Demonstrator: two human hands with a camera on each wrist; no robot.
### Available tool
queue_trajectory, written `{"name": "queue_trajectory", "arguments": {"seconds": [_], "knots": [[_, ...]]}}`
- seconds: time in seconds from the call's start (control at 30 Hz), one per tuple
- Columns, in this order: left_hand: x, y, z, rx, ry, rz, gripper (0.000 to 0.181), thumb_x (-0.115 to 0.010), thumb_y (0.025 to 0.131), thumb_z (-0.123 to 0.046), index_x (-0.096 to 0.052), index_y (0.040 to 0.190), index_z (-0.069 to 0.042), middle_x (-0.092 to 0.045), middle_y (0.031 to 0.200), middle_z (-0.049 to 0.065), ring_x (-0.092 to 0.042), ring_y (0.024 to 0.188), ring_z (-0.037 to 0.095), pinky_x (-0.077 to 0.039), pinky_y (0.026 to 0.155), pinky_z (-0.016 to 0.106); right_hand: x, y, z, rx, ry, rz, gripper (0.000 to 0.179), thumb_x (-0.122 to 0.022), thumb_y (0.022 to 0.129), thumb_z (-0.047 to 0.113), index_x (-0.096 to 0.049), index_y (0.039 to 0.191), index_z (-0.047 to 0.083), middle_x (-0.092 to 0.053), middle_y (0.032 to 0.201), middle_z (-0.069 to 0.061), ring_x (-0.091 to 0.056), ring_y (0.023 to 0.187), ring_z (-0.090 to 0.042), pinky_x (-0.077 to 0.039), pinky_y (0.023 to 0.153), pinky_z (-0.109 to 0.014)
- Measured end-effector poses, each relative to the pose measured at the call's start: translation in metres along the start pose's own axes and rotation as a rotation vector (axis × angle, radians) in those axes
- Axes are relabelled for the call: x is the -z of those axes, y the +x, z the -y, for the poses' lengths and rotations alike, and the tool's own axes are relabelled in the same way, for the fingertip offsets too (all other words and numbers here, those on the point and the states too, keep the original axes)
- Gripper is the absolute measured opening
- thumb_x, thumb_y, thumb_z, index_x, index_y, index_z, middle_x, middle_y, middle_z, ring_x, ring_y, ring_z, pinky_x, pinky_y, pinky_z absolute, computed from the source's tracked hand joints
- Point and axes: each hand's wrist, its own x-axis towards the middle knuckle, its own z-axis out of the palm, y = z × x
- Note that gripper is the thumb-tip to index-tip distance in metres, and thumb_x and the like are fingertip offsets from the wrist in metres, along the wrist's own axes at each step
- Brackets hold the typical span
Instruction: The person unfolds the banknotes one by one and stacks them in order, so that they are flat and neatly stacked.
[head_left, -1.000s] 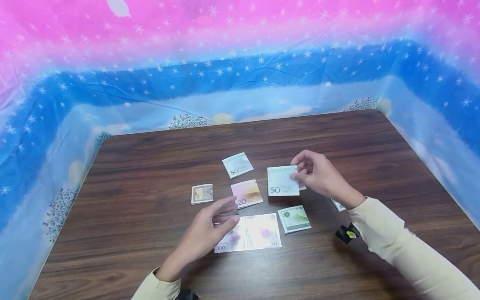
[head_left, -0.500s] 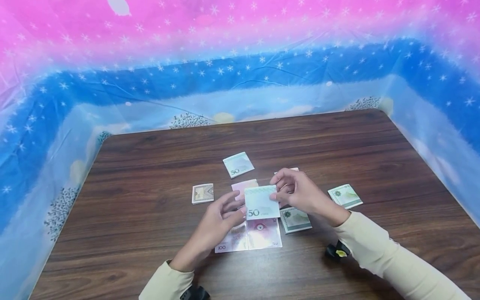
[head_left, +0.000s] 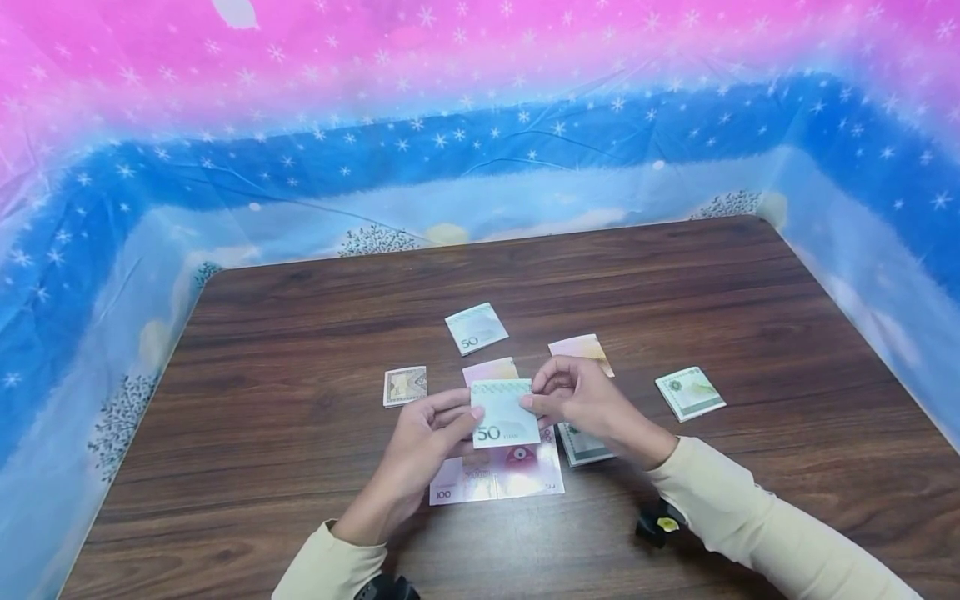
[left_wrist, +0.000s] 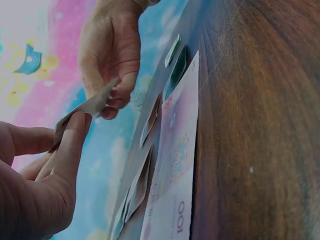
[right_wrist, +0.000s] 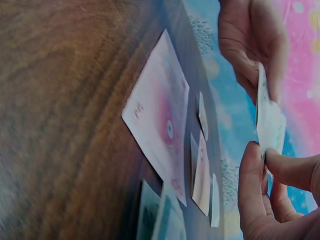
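Above the unfolded 100 note (head_left: 528,479), a folded 50 note (head_left: 505,423) is held off the surface (head_left: 300,492). The left hand (head_left: 422,442) pinches its left edge, the right hand (head_left: 588,404) its right, each grip closed tight on the paper. Just right of the 100 note lies a green note (head_left: 587,450); beyond it, a second 50 note (head_left: 477,327).

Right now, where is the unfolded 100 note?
In the head view, the unfolded 100 note lies on the table at lower centre, just left of a folded green note and partly hidden by the held 50 note.
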Motion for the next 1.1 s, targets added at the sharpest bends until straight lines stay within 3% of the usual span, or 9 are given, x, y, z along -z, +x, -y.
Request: {"name": "queue_trajectory", "arguments": {"seconds": [0.1,0.27,0.53,0.83,1.1], "knots": [[0.001,-0.002,-0.001,-0.007,-0.006,0.024,0.041,-0.065,0.095,-0.002,-0.055,0.133,0.012,-0.070,0.113,0.025,-0.074,0.085,0.025,-0.061,0.078,0.040,-0.004,-0.001,-0.003,-0.015,-0.022,0.009,0.018,-0.075,0.089,0.002,-0.063,0.099,-0.007,-0.068,0.086,-0.012,-0.068,0.071,-0.019,-0.062,0.071,-0.042],[0.001,-0.001,0.000,-0.013,-0.002,0.080,0.046,-0.068,0.095,-0.011,-0.055,0.136,0.005,-0.068,0.121,0.024,-0.072,0.097,0.028,-0.060,0.084,0.044,-0.009,-0.004,-0.005,-0.039,-0.014,0.036,0.036,-0.081,0.086,0.011,-0.064,0.112,-0.008,-0.073,0.094,-0.015,-0.072,0.083,-0.022,-0.061,0.080,-0.045],[-0.001,0.000,0.002,-0.008,0.028,0.141,0.042,-0.073,0.093,-0.021,-0.059,0.129,-0.004,-0.061,0.134,0.021,-0.063,0.119,0.035,-0.055,0.095,0.046,-0.016,-0.013,-0.006,-0.047,0.045,0.107,0.061,-0.086,0.082,0.017,-0.057,0.129,-0.009,-0.066,0.126,-0.021,-0.070,0.108,-0.031,-0.059,0.088,-0.037],[-0.001,0.002,0.005,-0.003,0.018,0.158,0.045,-0.078,0.089,-0.021,-0.059,0.127,-0.005,-0.060,0.135,0.022,-0.064,0.118,0.037,-0.056,0.094,0.044,-0.026,-0.018,-0.004,-0.066,0.091,0.129,0.070,-0.088,0.079,0.016,-0.053,0.136,-0.008,-0.054,0.142,-0.021,-0.061,0.123,-0.034,-0.056,0.095,-0.037],[0.001,0.002,0.007,-0.013,0.039,0.167,0.049,-0.079,0.089,-0.019,-0.059,0.131,-0.003,-0.059,0.136,0.022,-0.066,0.115,0.036,-0.056,0.094,0.045,-0.027,-0.020,-0.004,-0.069,0.125,0.161,0.075,-0.088,0.080,0.014,-0.048,0.139,-0.011,-0.047,0.147,-0.024,-0.058,0.127,-0.036,-0.054,0.097,-0.037]]}}
